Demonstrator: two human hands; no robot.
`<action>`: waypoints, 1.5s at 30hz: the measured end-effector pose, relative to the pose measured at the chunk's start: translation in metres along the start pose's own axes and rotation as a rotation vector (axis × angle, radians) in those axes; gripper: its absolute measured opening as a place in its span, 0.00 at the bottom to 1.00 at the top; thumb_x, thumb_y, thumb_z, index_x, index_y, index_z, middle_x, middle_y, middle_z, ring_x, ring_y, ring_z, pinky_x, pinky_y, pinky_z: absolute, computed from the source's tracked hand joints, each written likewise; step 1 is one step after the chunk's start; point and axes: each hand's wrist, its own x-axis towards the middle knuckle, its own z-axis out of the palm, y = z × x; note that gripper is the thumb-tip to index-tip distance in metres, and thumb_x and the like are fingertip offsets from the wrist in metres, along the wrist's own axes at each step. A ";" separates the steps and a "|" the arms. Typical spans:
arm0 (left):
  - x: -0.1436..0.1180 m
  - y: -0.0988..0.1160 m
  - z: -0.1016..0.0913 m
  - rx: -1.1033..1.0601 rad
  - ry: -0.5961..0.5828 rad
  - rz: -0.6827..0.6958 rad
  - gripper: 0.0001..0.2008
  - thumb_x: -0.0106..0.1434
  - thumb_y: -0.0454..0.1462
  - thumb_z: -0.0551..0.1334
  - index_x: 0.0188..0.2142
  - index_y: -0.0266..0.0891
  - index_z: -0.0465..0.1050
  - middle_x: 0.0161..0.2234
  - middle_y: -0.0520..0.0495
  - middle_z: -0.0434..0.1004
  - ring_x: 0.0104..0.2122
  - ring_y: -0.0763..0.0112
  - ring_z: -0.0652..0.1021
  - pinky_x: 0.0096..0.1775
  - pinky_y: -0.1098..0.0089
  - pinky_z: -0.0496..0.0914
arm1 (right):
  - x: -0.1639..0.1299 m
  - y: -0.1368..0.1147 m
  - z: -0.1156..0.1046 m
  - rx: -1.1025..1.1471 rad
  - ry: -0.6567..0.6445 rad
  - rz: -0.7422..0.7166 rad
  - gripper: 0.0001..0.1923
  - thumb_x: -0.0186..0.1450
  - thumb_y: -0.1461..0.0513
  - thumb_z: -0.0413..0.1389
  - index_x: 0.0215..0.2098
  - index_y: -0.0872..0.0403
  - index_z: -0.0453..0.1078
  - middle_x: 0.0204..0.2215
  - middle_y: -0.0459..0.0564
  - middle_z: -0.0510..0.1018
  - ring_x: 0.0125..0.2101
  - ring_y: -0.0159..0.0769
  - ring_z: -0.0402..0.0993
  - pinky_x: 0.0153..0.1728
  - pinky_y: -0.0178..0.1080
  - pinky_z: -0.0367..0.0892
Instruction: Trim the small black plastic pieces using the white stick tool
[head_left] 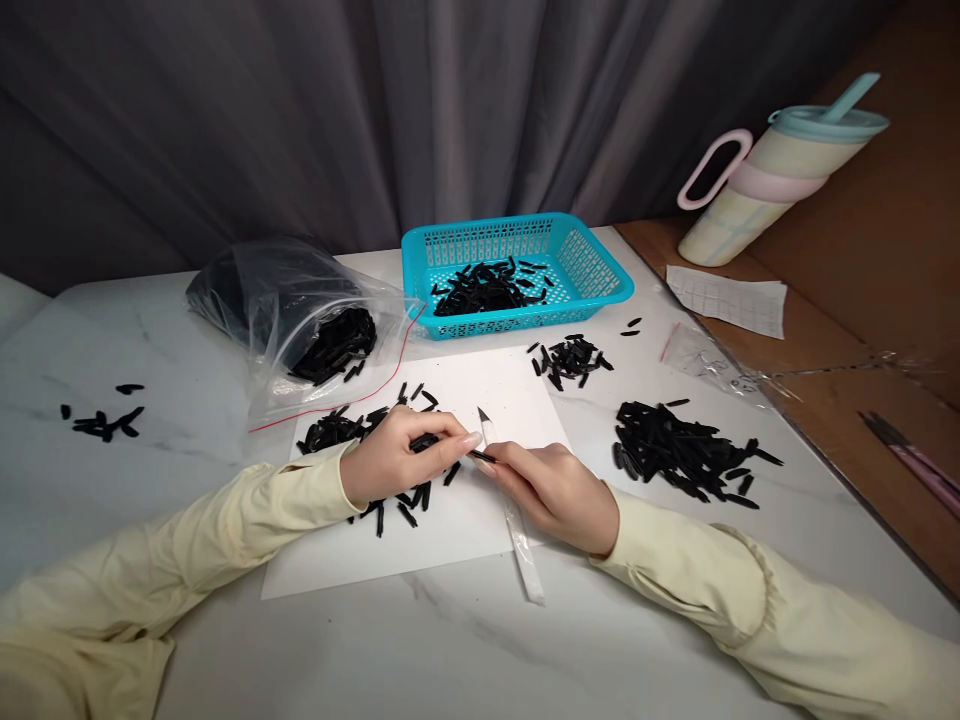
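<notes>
While a thin black piece [442, 445] is pinched between the fingers of the left hand [397, 465], a white-handled craft knife [517, 520] is gripped in the closed right hand [555, 490], its blade tip raised just beside the piece. Both hands are held over a white sheet [517, 395] laid on the marble-patterned bench [150, 340]. More black pieces [337, 430] are scattered on the sheet's left part. Behind the sheet a turquoise basket [600, 265] is set, holding further pieces; left of the sheet a clear bag [300, 320] is lying; right of it a large black pile [682, 450] is spread. No readable writing is seen on the paper slip [727, 300] or the pastel tumbler [772, 180].
</notes>
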 end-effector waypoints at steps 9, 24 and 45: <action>0.000 0.002 -0.001 0.036 0.016 0.013 0.08 0.61 0.35 0.57 0.28 0.34 0.70 0.14 0.57 0.60 0.16 0.81 0.60 0.20 0.78 0.58 | -0.001 0.000 0.001 0.036 0.021 0.035 0.15 0.70 0.57 0.41 0.37 0.57 0.64 0.13 0.39 0.60 0.13 0.27 0.56 0.17 0.30 0.52; 0.000 -0.002 0.000 -0.062 -0.008 -0.008 0.12 0.63 0.39 0.54 0.29 0.33 0.70 0.13 0.58 0.57 0.15 0.80 0.60 0.20 0.76 0.59 | -0.002 -0.001 0.001 0.004 0.051 0.035 0.14 0.71 0.58 0.40 0.36 0.56 0.63 0.13 0.40 0.64 0.13 0.28 0.60 0.18 0.30 0.53; 0.001 -0.002 0.001 -0.111 0.000 -0.030 0.13 0.62 0.40 0.55 0.31 0.32 0.72 0.13 0.59 0.56 0.15 0.81 0.60 0.20 0.76 0.58 | -0.001 -0.003 -0.004 0.072 0.160 0.104 0.09 0.68 0.60 0.47 0.33 0.54 0.66 0.13 0.38 0.61 0.12 0.26 0.56 0.16 0.30 0.53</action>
